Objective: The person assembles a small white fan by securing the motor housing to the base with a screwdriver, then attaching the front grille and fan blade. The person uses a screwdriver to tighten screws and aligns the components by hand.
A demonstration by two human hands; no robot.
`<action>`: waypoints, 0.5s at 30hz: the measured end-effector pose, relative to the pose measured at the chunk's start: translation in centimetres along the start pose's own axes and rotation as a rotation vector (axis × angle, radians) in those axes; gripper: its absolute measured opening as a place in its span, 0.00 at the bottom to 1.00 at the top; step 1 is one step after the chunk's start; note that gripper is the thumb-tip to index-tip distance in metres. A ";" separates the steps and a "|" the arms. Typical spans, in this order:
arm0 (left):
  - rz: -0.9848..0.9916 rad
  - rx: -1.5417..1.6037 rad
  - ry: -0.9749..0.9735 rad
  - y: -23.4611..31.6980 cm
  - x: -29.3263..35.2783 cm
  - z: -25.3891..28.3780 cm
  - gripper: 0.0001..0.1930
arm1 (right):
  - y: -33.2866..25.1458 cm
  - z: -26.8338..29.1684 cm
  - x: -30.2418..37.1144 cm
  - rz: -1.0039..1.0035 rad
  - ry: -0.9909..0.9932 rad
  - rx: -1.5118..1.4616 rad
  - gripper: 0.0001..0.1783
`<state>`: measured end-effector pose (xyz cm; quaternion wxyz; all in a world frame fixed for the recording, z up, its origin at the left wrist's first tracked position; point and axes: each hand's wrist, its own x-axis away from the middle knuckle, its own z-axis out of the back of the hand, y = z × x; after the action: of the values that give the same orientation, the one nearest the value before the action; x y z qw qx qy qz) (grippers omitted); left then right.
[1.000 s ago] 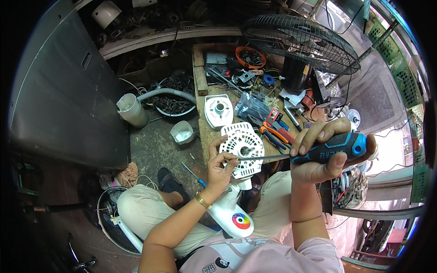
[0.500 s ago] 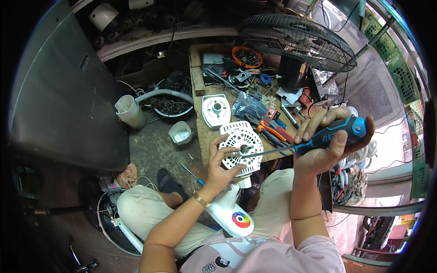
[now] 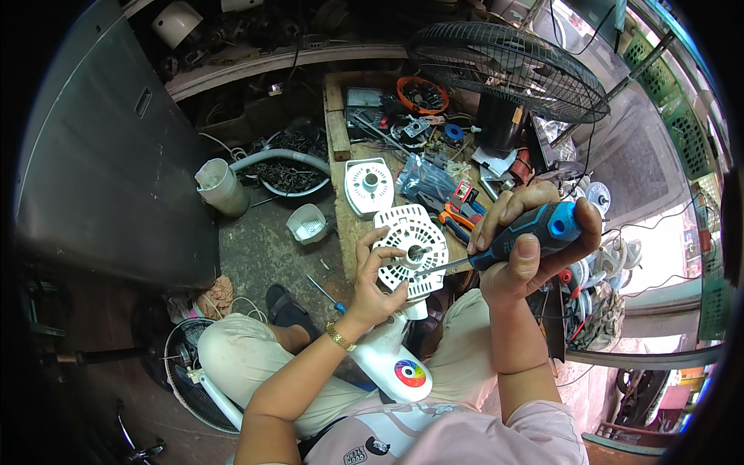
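My left hand (image 3: 374, 283) grips the lower left edge of a round white vented fan motor cover (image 3: 411, 246), held over my lap. A screwdriver (image 3: 518, 235) with a blue and black handle is in my right hand (image 3: 533, 242); its metal shaft runs left and its tip sits at the cover's lower right, near the dark centre hub. The white fan stand neck (image 3: 395, 358), with a round coloured sticker, slants below the cover between my knees.
A wooden workbench (image 3: 339, 139) beyond the cover holds a second white motor cover (image 3: 369, 186), pliers with orange handles (image 3: 457, 217), plastic bags and small parts. A black fan grille (image 3: 508, 66) stands behind. A white jug (image 3: 221, 186), a small tub (image 3: 308, 223) and a loose screwdriver (image 3: 325, 293) are on the floor.
The screwdriver's tip has come closer in toward the cover's hub and my right hand has shifted slightly. My left hand keeps its hold on the cover.
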<state>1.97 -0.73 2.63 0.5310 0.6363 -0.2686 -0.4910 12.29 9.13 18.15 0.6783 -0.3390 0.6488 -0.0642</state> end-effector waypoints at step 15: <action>0.030 0.015 -0.002 -0.3 0.2 0.2 0.22 | -1.7 -0.2 -0.9 -0.041 -0.301 -0.088 0.21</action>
<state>1.82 -0.88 2.29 0.5331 0.6357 -0.2823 -0.4816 12.54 8.20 19.86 0.7510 -0.3873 0.5348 0.0020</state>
